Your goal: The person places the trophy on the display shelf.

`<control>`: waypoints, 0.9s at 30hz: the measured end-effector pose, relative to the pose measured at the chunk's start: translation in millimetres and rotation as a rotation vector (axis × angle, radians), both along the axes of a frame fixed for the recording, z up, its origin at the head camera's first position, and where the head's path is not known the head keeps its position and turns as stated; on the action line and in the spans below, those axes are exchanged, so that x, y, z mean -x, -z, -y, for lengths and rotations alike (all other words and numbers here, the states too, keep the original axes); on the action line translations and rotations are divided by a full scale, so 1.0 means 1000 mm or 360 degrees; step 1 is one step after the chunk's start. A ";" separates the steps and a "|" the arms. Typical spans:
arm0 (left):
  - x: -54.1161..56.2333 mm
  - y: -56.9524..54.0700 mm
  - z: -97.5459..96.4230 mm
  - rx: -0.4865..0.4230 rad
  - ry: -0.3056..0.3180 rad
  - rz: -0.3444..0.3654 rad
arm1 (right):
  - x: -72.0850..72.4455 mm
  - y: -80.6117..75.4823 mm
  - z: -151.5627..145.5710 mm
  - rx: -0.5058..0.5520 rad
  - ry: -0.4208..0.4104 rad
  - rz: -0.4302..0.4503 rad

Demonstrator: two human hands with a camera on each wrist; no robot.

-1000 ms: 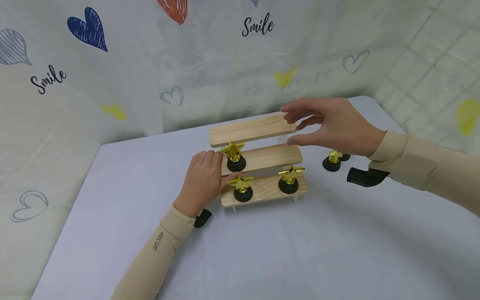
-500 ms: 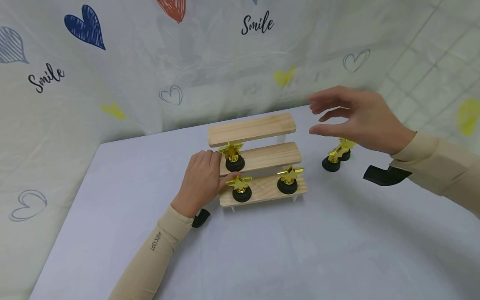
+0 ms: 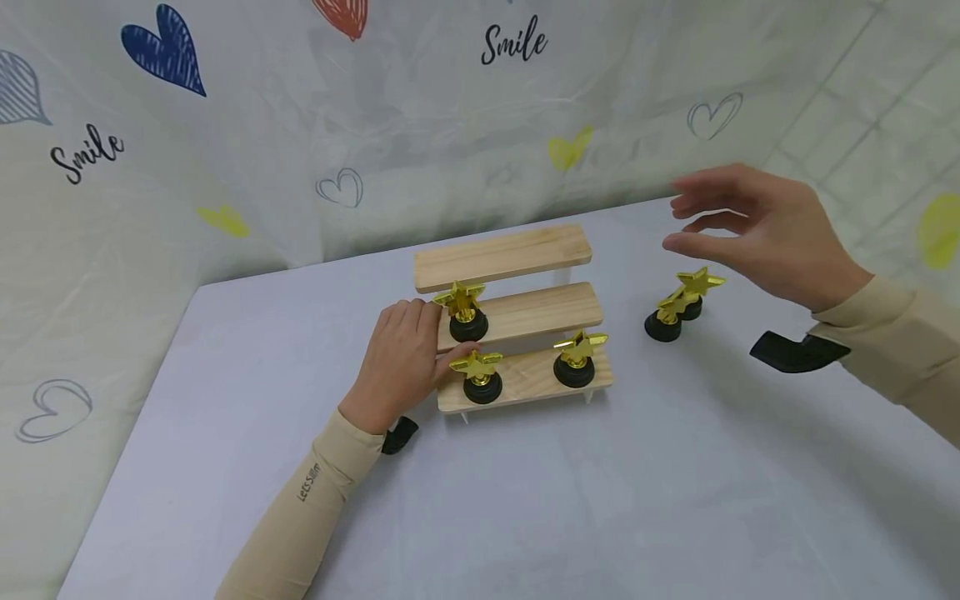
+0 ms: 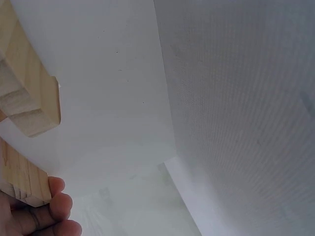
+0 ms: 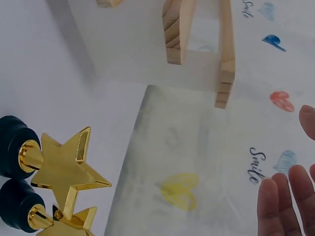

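Note:
My left hand grips the left end of a three-step wooden display stand. In the left wrist view its fingertips curl around the end of a wooden board. A gold star trophy with a black base stands on the middle step, beside that hand. Two more stand on the lowest step, a left trophy and a right trophy. Nothing is in my right hand, which hovers with parted, slightly bent fingers above two star trophies on the table.
The white-covered table meets a hanging cloth backdrop printed with hearts and words. Beside the right cuff is a black wrist piece. The top board of the stand bears nothing.
My right hand has moved right, away from the stand's top board, uncovering the two trophies on the table. The left hand keeps its grip on the stand.

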State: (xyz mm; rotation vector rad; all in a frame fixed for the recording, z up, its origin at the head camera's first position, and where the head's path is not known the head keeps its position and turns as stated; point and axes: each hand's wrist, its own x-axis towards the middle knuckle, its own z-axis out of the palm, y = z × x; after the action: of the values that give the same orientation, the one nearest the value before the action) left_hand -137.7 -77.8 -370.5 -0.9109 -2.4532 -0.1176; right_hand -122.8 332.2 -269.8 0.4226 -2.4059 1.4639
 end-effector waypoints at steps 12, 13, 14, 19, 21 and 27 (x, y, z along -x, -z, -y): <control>0.001 -0.001 -0.001 0.0015 -0.0008 0.0003 | 0.000 0.028 -0.025 0.0127 0.0072 0.0098; 0.001 -0.001 -0.001 0.0018 -0.0008 0.0001 | 0.000 0.030 -0.027 0.0121 0.0080 0.0103; 0.001 -0.001 -0.001 0.0020 -0.0008 0.0000 | 0.000 0.033 -0.029 0.0112 0.0091 0.0110; 0.001 0.000 0.000 0.0022 -0.0009 -0.0012 | -0.001 0.046 -0.039 0.0119 0.0139 0.0171; 0.001 0.001 0.000 0.0025 -0.0013 -0.0012 | -0.001 0.052 -0.043 0.0132 0.0142 0.0170; 0.001 0.001 0.000 0.0039 -0.0027 0.0024 | -0.001 0.067 -0.051 0.0145 0.0158 0.0138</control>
State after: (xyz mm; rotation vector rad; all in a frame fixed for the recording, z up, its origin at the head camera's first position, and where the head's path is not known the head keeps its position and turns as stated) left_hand -138.2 -78.0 -371.2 -0.9025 -2.4807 -0.0887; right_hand -121.8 383.6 -336.4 0.2199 -2.3769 1.5701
